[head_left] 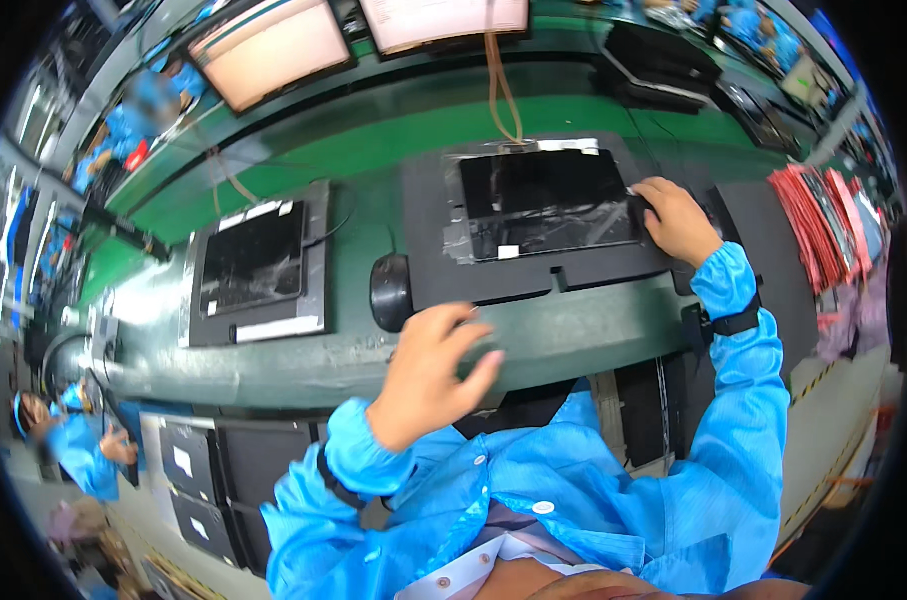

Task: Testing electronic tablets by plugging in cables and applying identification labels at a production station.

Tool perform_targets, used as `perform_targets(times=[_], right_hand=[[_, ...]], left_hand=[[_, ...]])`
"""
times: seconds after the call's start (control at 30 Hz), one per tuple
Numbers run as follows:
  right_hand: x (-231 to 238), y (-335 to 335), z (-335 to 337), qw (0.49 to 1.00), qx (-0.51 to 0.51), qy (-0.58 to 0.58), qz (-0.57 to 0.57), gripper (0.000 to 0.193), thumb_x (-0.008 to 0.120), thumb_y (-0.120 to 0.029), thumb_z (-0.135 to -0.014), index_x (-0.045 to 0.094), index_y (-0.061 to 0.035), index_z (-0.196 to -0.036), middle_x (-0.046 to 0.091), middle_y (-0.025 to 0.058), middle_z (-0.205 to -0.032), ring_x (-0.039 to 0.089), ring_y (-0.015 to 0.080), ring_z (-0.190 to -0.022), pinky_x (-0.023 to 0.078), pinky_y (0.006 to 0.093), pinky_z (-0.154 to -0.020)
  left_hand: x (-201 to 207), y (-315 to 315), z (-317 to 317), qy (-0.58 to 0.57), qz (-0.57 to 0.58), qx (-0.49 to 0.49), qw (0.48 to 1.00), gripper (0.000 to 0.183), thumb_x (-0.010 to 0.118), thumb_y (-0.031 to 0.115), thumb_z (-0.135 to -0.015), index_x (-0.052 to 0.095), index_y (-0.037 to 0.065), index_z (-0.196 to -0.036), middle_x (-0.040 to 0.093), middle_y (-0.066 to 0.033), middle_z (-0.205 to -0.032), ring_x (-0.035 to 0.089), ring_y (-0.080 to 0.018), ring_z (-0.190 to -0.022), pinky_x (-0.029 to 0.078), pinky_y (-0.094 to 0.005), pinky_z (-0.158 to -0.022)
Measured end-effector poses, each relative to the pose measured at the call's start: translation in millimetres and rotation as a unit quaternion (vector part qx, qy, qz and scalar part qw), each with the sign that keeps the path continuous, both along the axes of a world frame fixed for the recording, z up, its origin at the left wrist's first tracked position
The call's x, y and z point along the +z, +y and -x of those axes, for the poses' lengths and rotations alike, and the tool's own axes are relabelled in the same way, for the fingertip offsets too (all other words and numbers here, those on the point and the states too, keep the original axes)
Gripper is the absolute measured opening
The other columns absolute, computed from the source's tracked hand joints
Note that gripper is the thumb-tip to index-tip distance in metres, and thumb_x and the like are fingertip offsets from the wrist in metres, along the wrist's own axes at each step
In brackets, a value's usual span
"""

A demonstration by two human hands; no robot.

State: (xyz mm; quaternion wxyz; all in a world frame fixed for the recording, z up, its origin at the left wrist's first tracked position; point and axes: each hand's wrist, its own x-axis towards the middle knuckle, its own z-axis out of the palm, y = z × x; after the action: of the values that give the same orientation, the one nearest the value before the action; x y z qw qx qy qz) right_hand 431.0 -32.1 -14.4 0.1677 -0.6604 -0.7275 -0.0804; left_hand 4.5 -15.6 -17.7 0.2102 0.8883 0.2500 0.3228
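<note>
A black tablet (548,195) with clear film round its edges and small white labels lies on a dark grey mat (428,195) in front of me. At its right edge my right hand (678,220) has its fingers closed round a small dark thing, too covered to name. My left hand (433,370) hovers over the bench's front edge, fingers apart, holding nothing. Just beyond it sits a black computer mouse (390,292). A second black tablet (253,258) lies on a board to the left, with a thin cable at its right side.
Two monitors (271,50) stand at the back. Red and pink bags (818,225) are stacked at the far right. A black case (661,65) rests at the back right. Black boxes (198,490) stand below the bench at left. Other people in blue work beyond and at left.
</note>
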Motion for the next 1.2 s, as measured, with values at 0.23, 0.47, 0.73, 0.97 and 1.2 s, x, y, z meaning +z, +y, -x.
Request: perform_targets(times=[0.23,0.47,0.73,0.97,1.2], right_hand=[[6,31,-13,0.994,0.092,0.056,0.027,0.019,0.065,-0.004,-0.088,0.064,0.0014,-0.107,0.06,0.0194,-0.107,0.059,0.0394,-0.106,0.047,0.0427,-0.093],[20,44,-32,0.975,0.161,0.115,0.099,0.013,0.063,0.001,-0.086,0.055,0.0007,-0.095,0.056,0.0159,-0.092,0.059,0.0319,-0.089,0.048,0.0376,-0.082],[72,31,-29,0.971,0.091,0.168,0.142,0.01,0.059,-0.001,-0.084,0.049,-0.0039,-0.084,0.04,-0.0008,-0.068,0.038,0.0063,-0.063,0.031,0.0248,-0.056],[95,11,-35,0.975,0.022,0.212,0.064,0.024,0.064,-0.011,-0.096,0.064,0.0016,-0.117,0.064,0.0042,-0.106,0.058,0.0109,-0.091,0.045,0.0249,-0.08],[54,-26,114,0.988,0.111,0.083,-0.073,0.024,0.073,-0.004,-0.087,0.069,-0.0005,-0.111,0.064,0.0154,-0.114,0.062,0.0306,-0.111,0.048,0.0379,-0.097]], left_hand=[[-10,43,-120,0.115,-0.09,0.01,0.989,0.071,0.072,0.044,-0.083,0.056,-0.006,-0.131,0.048,-0.0288,-0.141,0.038,-0.0441,-0.14,0.021,-0.0654,-0.117],[-21,49,-153,0.214,-0.06,0.056,0.973,0.087,0.069,0.05,-0.085,0.044,-0.007,-0.146,0.039,-0.0311,-0.151,0.028,-0.0455,-0.148,0.013,-0.0738,-0.115],[-23,67,-153,0.068,-0.262,0.106,0.957,0.058,0.069,0.022,-0.081,0.057,-0.003,-0.131,0.054,-0.0266,-0.133,0.049,-0.0425,-0.13,0.036,-0.0626,-0.107],[22,58,-116,-0.013,-0.312,0.11,0.944,0.018,0.063,0.023,-0.08,0.062,0.006,-0.084,0.062,-0.0081,-0.081,0.062,-0.0243,-0.077,0.049,-0.0379,-0.067],[74,-16,55,-0.257,0.173,0.205,0.928,0.021,0.069,0.006,-0.091,0.07,-0.004,-0.109,0.075,-0.0164,-0.099,0.073,-0.0219,-0.09,0.057,-0.033,-0.078]])
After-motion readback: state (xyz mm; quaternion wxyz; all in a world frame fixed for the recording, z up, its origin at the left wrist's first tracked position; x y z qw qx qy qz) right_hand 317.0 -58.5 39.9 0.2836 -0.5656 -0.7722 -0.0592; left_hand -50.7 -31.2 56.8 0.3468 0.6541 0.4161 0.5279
